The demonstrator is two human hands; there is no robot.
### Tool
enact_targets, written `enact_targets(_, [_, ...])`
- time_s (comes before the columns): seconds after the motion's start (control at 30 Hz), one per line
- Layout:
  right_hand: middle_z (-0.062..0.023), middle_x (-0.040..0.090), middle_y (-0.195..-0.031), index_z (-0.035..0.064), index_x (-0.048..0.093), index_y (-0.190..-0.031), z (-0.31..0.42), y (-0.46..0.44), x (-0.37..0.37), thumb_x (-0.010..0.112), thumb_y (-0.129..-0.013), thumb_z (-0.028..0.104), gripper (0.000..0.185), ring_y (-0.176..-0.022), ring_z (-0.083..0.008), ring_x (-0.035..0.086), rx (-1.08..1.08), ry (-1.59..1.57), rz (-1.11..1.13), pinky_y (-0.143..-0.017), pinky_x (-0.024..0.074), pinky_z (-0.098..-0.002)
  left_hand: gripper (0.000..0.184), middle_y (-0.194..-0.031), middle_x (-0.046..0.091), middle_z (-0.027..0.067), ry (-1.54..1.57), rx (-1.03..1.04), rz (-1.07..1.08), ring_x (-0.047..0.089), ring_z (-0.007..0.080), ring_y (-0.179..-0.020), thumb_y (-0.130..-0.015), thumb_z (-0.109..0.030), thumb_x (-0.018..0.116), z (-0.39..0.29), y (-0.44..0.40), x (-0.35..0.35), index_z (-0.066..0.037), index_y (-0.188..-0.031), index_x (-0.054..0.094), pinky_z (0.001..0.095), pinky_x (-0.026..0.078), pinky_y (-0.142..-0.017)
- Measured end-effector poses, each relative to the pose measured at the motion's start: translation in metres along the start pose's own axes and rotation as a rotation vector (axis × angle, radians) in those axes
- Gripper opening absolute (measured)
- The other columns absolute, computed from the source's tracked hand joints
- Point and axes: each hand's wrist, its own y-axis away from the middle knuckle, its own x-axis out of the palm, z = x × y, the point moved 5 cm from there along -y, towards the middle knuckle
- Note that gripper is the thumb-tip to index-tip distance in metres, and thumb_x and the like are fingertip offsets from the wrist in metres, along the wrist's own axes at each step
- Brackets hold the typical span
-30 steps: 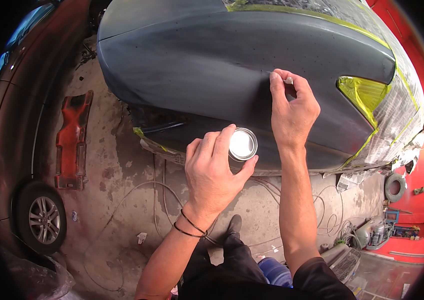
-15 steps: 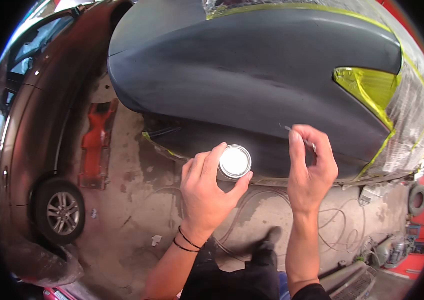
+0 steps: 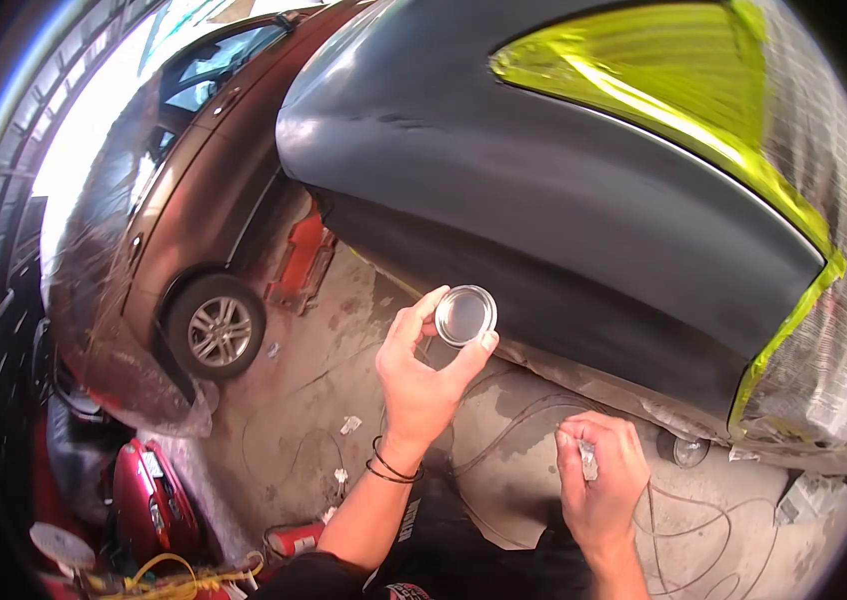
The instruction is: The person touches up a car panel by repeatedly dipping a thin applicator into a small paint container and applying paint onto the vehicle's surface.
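My left hand [image 3: 422, 385] grips a small round metal tin [image 3: 465, 316] by its rim, between thumb and fingers. Its flat face is turned up toward me and looks dull grey inside a shiny ring. Lower and to the right, my right hand [image 3: 604, 475] is closed, with thumb and forefinger pinched together. Something pale and crumpled shows between its fingers, too small to make out. Beyond both hands is a dark grey car body panel [image 3: 534, 215], bordered by yellow-green masking tape and film [image 3: 644, 75]. Neither hand touches the panel.
A brown car [image 3: 199, 190] stands at the left, partly under plastic film. Near its wheel an orange-red creeper board [image 3: 302, 262] lies on the concrete. Hoses [image 3: 534, 408] loop across the floor. A shiny red car part [image 3: 152, 495] is at lower left.
My view has turned, bringing more of the left side into sight. My right hand has dropped lower, farther from the panel. The tin's face has gone from bright white to grey.
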Motion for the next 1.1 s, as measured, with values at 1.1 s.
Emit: enact_targets(1.1, [-0.0116,0.083,-0.106,0.0013,0.076,-0.108,0.002,-0.111,-0.067,0.085,-0.099,-0.005,0.014,-0.096,-0.0277,0.077,-0.148,-0.16,0.167,-0.088,0.0607,-0.0397,0.069,-0.121,0.082,0.0125,-0.208,-0.002,-0.257,0.077,0.0229,-0.106,-0.084,-0.017,0.106,-0.07,0.033,0.046,0.001,-0.145,0.078,0.0376,0.063,-0.097])
